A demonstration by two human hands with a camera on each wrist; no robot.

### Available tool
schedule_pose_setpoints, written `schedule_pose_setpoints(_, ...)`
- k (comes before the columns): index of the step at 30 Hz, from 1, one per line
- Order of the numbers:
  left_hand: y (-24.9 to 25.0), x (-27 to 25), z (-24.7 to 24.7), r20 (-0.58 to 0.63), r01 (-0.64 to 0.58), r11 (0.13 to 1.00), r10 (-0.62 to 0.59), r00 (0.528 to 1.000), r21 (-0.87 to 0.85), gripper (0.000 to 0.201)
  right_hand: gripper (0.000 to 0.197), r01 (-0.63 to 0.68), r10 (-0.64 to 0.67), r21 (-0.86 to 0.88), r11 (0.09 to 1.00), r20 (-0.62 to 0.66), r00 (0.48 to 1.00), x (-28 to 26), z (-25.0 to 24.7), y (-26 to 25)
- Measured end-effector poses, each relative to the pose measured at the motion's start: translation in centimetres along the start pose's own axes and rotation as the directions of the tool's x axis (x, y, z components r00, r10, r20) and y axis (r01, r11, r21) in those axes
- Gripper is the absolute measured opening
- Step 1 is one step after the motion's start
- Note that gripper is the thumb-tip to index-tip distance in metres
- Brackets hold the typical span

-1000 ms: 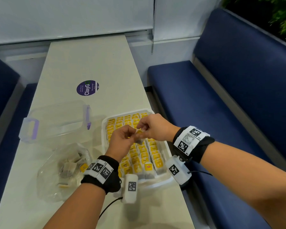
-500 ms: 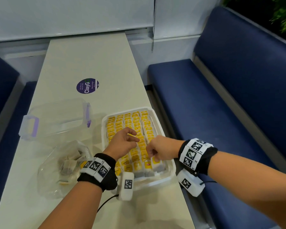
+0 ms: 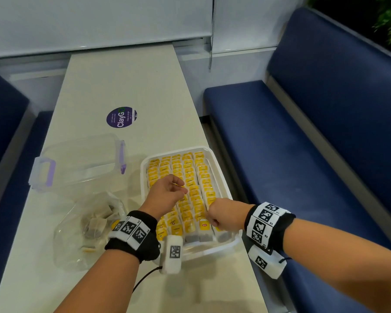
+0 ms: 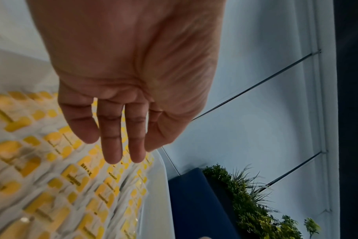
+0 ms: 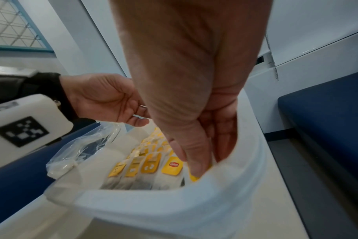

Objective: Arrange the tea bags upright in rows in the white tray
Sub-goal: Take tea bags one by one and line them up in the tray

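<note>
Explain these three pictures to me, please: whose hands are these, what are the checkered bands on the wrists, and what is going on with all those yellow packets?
No machine here: a person works with bare hands and wears three cameras. One sits on the head and looks down at the table. One sits on each wrist, under the checkered wristbands, and looks along the hand at the fingers.

On the table stands a white tray nearly full of yellow-labelled tea bags standing in rows. Beside it lie a clear plastic bag with a few more tea bags, a clear lid with purple clips and a round purple sticker.

The left hand hovers over the rows, fingers relaxed, holding nothing. The right hand reaches its fingers down among the tea bags at the tray's near right corner; whether it grips one is hidden.
</note>
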State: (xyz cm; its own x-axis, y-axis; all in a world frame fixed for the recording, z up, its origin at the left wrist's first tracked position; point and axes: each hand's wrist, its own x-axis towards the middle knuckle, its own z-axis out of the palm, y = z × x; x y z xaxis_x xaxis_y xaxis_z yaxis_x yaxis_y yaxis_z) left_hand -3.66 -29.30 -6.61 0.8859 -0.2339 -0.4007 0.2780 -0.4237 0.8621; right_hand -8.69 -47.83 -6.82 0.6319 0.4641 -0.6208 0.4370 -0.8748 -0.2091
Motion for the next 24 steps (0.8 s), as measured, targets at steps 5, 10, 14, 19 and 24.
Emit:
schedule_pose_setpoints(5, 0.0, 0.0, -0.1, -0.023, -0.023, 1.0, 0.023, 0.999, -0.009, 0.018, 0.008, 0.015, -0.014, -0.129, 0.992, 0.007, 1.0, -0.7, -0.1, -0.6)
schedule_pose_setpoints(10, -0.3, 0.1, -0.3, -0.054, -0.041, 0.999, 0.039, 0.998, -0.023, 0.016, 0.01, 0.03, -0.023, -0.216, 0.976, 0.036, 0.999, -0.9, -0.2, -1.5)
schedule_pose_setpoints(14, -0.3, -0.1, -0.4, -0.065, -0.046, 0.999, 0.045, 0.997, -0.026, 0.016, 0.01, 0.049, -0.034, -0.243, 0.969, 0.067, 0.997, -1.1, 0.1, -2.1)
schedule_pose_setpoints(19, -0.6, -0.1, -0.7, -0.085, -0.049, 0.998, 0.045, 0.995, -0.037, 0.015, 0.014, 0.033, -0.009, -0.276, 0.96, 0.088, 0.996, -0.7, 0.5, -2.3)
schedule_pose_setpoints(24, -0.9, -0.1, -1.1, -0.099, -0.038, 0.999, 0.034, 0.995, -0.039, 0.013, 0.014, 0.005, 0.008, -0.231, 0.973, 0.051, 0.999, -0.6, 0.6, -2.2)
